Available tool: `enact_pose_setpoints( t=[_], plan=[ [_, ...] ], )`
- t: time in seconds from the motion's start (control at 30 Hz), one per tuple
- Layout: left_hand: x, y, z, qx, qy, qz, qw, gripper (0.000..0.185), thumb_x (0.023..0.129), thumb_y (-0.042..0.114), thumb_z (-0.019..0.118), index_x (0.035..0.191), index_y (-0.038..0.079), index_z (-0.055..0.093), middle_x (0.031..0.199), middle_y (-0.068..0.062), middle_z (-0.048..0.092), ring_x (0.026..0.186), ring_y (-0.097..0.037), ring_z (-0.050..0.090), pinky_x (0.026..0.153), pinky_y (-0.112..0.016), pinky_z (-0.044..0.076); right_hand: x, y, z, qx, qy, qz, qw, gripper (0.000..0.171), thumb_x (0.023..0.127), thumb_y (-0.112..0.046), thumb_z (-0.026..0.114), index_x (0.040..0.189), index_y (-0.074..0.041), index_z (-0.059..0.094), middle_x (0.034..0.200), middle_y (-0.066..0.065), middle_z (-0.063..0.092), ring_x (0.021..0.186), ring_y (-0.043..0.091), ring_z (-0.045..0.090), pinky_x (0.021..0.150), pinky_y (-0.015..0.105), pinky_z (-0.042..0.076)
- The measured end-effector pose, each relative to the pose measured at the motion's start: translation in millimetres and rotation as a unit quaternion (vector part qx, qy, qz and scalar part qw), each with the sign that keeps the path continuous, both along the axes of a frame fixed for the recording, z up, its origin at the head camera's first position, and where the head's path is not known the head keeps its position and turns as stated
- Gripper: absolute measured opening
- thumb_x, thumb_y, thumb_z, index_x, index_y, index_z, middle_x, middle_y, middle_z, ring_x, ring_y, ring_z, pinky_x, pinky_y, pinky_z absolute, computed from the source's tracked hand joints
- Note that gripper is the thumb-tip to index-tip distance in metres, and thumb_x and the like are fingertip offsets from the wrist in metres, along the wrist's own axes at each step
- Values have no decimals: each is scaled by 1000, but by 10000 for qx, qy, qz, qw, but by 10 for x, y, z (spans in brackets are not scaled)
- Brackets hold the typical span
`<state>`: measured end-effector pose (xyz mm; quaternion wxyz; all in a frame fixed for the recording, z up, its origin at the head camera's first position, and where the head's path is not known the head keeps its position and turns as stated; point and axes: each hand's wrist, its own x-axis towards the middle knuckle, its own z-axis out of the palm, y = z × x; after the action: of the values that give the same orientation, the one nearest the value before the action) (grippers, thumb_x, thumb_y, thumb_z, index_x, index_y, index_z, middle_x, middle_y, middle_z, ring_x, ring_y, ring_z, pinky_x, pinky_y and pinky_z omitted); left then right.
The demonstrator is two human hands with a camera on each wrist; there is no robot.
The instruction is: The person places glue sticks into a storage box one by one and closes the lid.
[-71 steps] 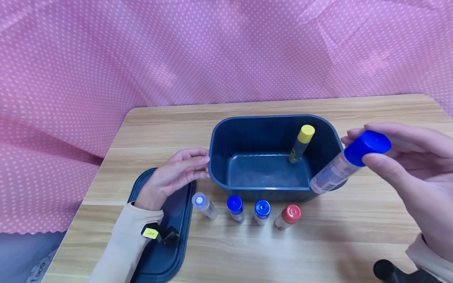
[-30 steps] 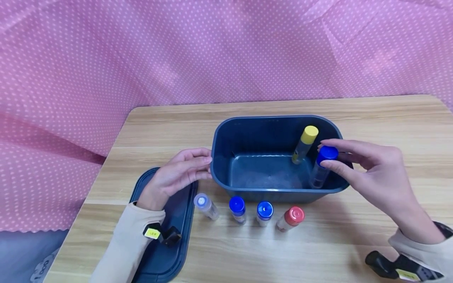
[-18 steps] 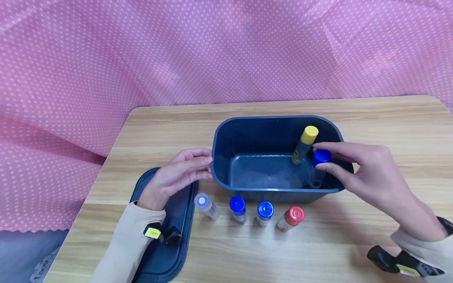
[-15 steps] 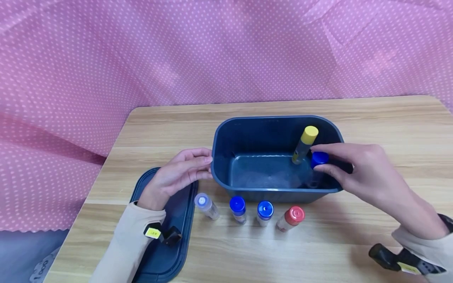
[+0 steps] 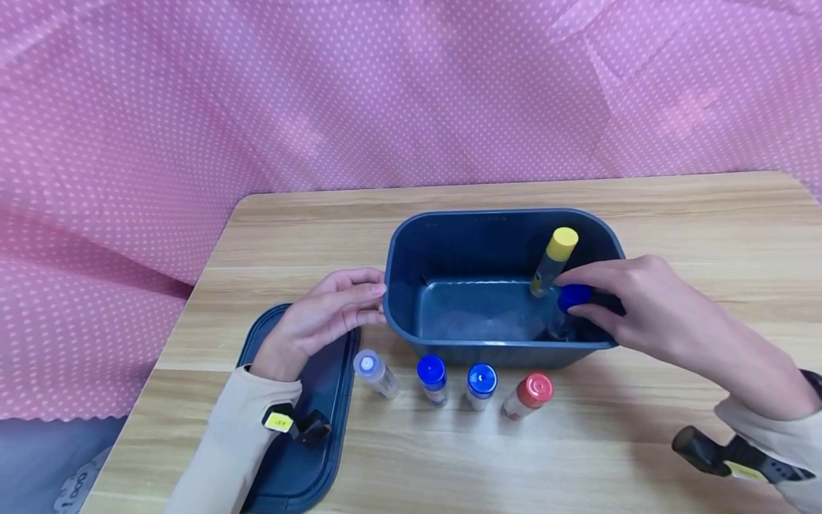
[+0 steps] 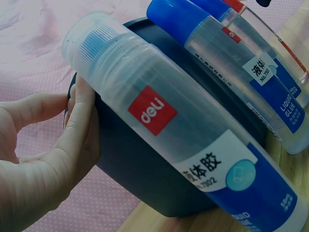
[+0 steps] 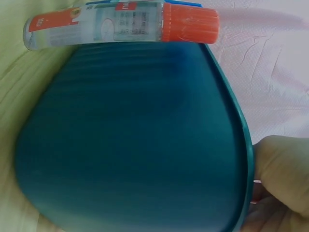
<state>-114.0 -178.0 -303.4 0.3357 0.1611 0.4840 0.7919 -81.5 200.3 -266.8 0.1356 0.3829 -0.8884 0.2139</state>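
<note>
Inside the dark blue plastic bin (image 5: 488, 345), my right hand (image 5: 655, 307) pinches the blue cap of a liquid glue bottle (image 5: 574, 296) between thumb and fingers. That bottle's clear body sits low in the bin's right end, partly hidden. Behind it a yellow-capped glue bottle (image 5: 560, 246) leans against the bin wall. My left hand (image 5: 327, 310) rests its fingertips on the bin's left side, fingers loosely extended. In front of the bin stand a clear-capped glue bottle (image 6: 159, 116), two blue-capped glue bottles (image 5: 432, 378) (image 5: 481, 384) and a red-capped glue bottle (image 7: 120, 24).
A dark blue lid (image 5: 321, 428) lies flat under my left forearm. The wooden table (image 5: 578, 457) ends at a pink dotted cloth (image 5: 411, 93) hanging behind it. Black wrist cameras (image 5: 700, 450) sit on both wrists.
My right hand has carried the blue-capped glue bottle from over the bin's right rim down inside, then shifted it slightly left. My left hand stays at the bin's side.
</note>
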Motion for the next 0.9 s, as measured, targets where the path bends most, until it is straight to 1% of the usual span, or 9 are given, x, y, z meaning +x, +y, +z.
enact_pose_setpoints(
  t=[0.07,0.17,0.33,0.47,0.6,0.7,0.77,0.9],
  plan=[
    [-3,0,-4,3,7,-6,10000,20,99,1,48,111,4,64,97,-5,70,88,-14,68,84,-28,57,1,0,8,18,-58,16,10000,41,63,3,85,100,-5,72,91,6,74,77,23,72,62,30,59],
    [0,-1,2,1,-2,7,10000,20,99,1,48,110,5,64,97,-4,70,88,-14,68,83,-27,57,3,-7,17,74,-91,29,9999,40,63,3,85,100,-5,72,90,5,74,75,20,72,60,28,59],
    [3,-3,-3,16,10,-3,10000,19,99,1,48,110,5,64,97,-4,69,88,-14,68,84,-27,57,3,-24,26,158,-89,31,9998,39,63,3,85,98,-6,72,89,3,74,73,16,71,61,27,59],
    [5,-3,-3,5,6,0,10000,19,99,2,48,110,5,64,97,-4,69,88,-14,68,84,-27,57,6,-24,38,127,-77,11,9999,38,62,3,86,97,-6,72,88,3,74,73,16,71,61,28,59],
    [5,-1,-1,-1,18,-3,10000,19,99,2,48,110,5,64,97,-5,70,89,-14,68,84,-28,57,12,-4,38,119,-99,-71,9999,39,61,2,87,96,-6,73,87,4,74,72,17,71,59,27,58],
    [8,3,9,-14,31,-2,10000,19,99,2,48,109,6,64,97,-4,70,88,-14,68,84,-28,57,16,16,34,134,-27,-122,9998,39,60,0,88,96,-5,73,86,4,74,70,17,70,58,26,58],
    [6,5,10,-18,42,-9,10000,20,99,2,48,109,7,65,97,-4,70,88,-14,68,84,-27,57,19,27,38,109,86,-144,9998,40,59,-1,88,96,-6,73,86,3,74,71,17,71,58,27,58],
    [3,4,2,5,39,-17,10000,19,99,2,48,109,6,64,97,-4,69,88,-14,68,84,-28,57,25,49,59,-15,263,-169,9995,42,57,-2,89,95,-6,73,88,4,73,73,20,71,61,25,57]
  ],
)
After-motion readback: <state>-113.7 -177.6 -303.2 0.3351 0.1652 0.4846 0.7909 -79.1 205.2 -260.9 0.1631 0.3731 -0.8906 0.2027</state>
